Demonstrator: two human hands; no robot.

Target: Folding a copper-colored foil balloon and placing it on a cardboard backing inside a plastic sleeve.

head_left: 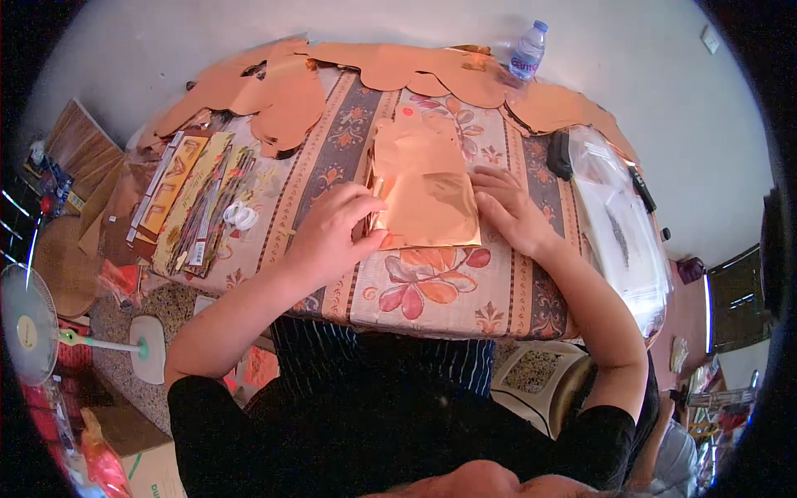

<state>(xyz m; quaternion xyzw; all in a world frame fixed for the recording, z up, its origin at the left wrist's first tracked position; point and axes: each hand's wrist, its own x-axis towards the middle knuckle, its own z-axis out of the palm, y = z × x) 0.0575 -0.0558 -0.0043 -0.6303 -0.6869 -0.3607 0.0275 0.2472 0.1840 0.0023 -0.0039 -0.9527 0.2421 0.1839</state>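
Note:
A stack of shiny copper-coloured foil sheets (427,207) lies on the table in front of me, its top sheet creased and reaching away from me. My left hand (336,226) grips the stack's left edge, with thumb and fingers bent at the side. Along the right edge rests my right hand (513,214), its fingers stretched out and the tips touching the foil. Part of the stack's left side is hidden behind my left fingers.
Large scalloped copper-coloured pieces (386,66) line the table's far edge, near a water bottle (528,54). Printed strips (187,195) and white rings (241,216) lie at left. Clear plastic bags (618,232) and a black object (559,156) lie at right. A fan (29,324) stands at lower left.

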